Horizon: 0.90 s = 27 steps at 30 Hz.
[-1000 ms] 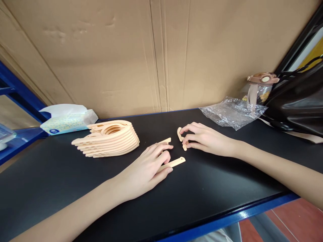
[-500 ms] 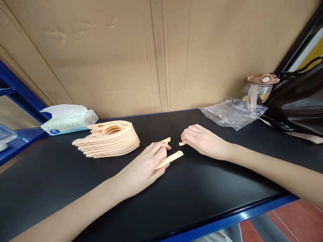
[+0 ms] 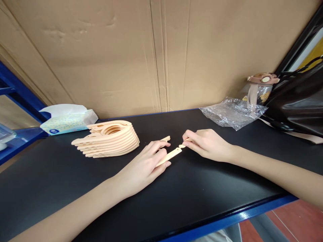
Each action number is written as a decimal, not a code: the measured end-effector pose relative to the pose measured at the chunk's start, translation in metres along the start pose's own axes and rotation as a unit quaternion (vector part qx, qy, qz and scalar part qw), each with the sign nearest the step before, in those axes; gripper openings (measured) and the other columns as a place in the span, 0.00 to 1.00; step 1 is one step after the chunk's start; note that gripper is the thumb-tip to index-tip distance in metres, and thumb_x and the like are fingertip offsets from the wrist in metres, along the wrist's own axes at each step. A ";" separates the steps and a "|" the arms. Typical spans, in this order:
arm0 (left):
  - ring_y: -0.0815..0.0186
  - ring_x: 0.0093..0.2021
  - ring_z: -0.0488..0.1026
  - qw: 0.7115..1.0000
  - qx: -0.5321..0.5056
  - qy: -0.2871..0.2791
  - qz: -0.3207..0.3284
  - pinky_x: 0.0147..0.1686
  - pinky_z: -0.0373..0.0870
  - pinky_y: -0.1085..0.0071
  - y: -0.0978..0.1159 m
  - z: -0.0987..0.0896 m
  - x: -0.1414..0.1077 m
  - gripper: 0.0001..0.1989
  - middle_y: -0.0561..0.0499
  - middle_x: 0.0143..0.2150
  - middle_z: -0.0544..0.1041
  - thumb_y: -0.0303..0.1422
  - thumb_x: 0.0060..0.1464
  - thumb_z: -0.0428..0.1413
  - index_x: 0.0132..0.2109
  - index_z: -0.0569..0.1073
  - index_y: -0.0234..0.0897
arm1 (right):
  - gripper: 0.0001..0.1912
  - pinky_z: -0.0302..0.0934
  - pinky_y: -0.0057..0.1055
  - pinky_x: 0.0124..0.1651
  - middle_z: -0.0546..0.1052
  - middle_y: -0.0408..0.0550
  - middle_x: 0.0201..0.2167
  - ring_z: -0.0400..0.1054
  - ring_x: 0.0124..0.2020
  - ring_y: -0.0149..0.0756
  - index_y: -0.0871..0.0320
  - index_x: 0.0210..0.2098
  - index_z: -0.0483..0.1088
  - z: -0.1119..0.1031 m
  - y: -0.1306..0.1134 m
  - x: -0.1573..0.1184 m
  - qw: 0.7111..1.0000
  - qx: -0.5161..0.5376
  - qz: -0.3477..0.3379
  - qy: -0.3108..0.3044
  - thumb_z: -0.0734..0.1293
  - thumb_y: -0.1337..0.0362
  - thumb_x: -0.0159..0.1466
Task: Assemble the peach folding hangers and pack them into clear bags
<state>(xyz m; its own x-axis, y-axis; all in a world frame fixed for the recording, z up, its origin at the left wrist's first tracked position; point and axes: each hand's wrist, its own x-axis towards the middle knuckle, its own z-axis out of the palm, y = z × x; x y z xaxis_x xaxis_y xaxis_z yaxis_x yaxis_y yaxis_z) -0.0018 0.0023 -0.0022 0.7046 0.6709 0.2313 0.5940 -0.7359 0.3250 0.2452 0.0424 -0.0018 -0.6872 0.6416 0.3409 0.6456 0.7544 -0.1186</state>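
Note:
My left hand (image 3: 147, 164) is closed on a flat cream plastic strip (image 3: 174, 154) with a small hole near its far end. Another cream end (image 3: 166, 138) sticks out beyond the left fingers; whether it belongs to the same piece is hidden under the hand. My right hand (image 3: 207, 144) pinches a thin cream plastic piece (image 3: 182, 146) between thumb and forefinger. That piece's rounded tip meets, or nearly meets, the holed end of the strip. To the left of my hands lies a neat stack of several cream plastic folded hangers (image 3: 108, 139).
The black tabletop (image 3: 191, 198) has a blue front edge. A tissue pack (image 3: 68, 121) sits at the back left against the cardboard wall (image 3: 113, 60). At the back right are a crumpled clear plastic bag (image 3: 232, 114), a drinking bottle (image 3: 262, 87) and a dark bag (image 3: 300, 101).
My right hand has turned so its thumb and forefinger show pinching the thin piece, whose tip is now at the strip's end. The strip in my left hand has shifted slightly away from me.

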 end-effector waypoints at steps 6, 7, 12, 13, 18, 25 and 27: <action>0.58 0.67 0.51 1.000 -0.008 -0.024 0.003 0.62 0.59 0.59 0.002 -0.003 0.000 0.10 0.45 0.59 0.63 0.30 0.65 0.44 0.45 0.69 0.38 | 0.14 0.55 0.28 0.33 0.74 0.43 0.27 0.68 0.27 0.32 0.56 0.35 0.63 0.000 -0.002 -0.002 0.999 0.028 -0.015 0.018 0.53 0.56 0.71; 0.57 0.67 0.51 1.000 -0.010 -0.025 0.003 0.62 0.59 0.58 0.002 -0.003 0.000 0.11 0.45 0.59 0.63 0.29 0.64 0.44 0.46 0.69 0.38 | 0.15 0.55 0.27 0.31 0.73 0.43 0.28 0.68 0.27 0.32 0.56 0.36 0.63 -0.001 -0.002 -0.002 0.999 0.038 -0.009 0.009 0.53 0.55 0.71; 0.56 0.67 0.52 1.000 -0.010 -0.017 0.001 0.62 0.59 0.57 0.002 -0.003 0.000 0.11 0.44 0.59 0.63 0.30 0.65 0.43 0.45 0.70 0.37 | 0.14 0.53 0.27 0.27 0.73 0.43 0.28 0.67 0.25 0.31 0.56 0.38 0.61 -0.001 -0.008 -0.004 1.000 0.016 -0.004 -0.001 0.51 0.56 0.72; 0.56 0.67 0.52 1.000 -0.010 -0.018 0.001 0.62 0.59 0.57 0.002 -0.003 0.000 0.11 0.44 0.59 0.63 0.30 0.65 0.43 0.45 0.69 0.37 | 0.14 0.53 0.27 0.28 0.73 0.44 0.29 0.68 0.26 0.32 0.57 0.38 0.61 -0.001 -0.009 -0.003 1.000 0.010 -0.007 0.001 0.51 0.56 0.72; 0.57 0.67 0.52 1.000 -0.013 -0.016 0.006 0.62 0.59 0.58 0.002 -0.003 -0.001 0.10 0.45 0.60 0.62 0.30 0.64 0.44 0.41 0.69 0.37 | 0.17 0.55 0.29 0.34 0.73 0.47 0.29 0.67 0.32 0.34 0.57 0.39 0.65 0.000 -0.010 -0.002 1.000 -0.013 -0.015 0.011 0.50 0.58 0.72; 0.56 0.68 0.49 1.000 -0.007 -0.007 0.009 0.62 0.59 0.56 0.001 -0.003 -0.001 0.09 0.44 0.60 0.63 0.30 0.64 0.44 0.42 0.69 0.38 | 0.17 0.55 0.28 0.34 0.72 0.44 0.30 0.66 0.29 0.32 0.55 0.38 0.65 -0.001 -0.010 -0.001 0.994 0.093 0.003 -0.051 0.49 0.59 0.72; 0.56 0.68 0.49 1.000 -0.009 -0.011 0.008 0.62 0.59 0.56 0.001 -0.003 0.000 0.09 0.45 0.60 0.63 0.30 0.64 0.44 0.40 0.68 0.38 | 0.16 0.55 0.28 0.33 0.72 0.43 0.29 0.65 0.28 0.31 0.55 0.37 0.65 -0.001 -0.012 -0.001 0.992 0.113 -0.002 -0.059 0.49 0.59 0.72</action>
<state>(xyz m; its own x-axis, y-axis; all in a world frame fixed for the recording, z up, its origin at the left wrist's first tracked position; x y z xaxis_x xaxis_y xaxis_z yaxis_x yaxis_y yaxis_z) -0.0030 0.0019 0.0007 0.7229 0.6561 0.2166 0.5753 -0.7452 0.3374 0.2386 0.0329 0.0001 -0.7320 0.6409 0.2312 0.5612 0.7596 -0.3286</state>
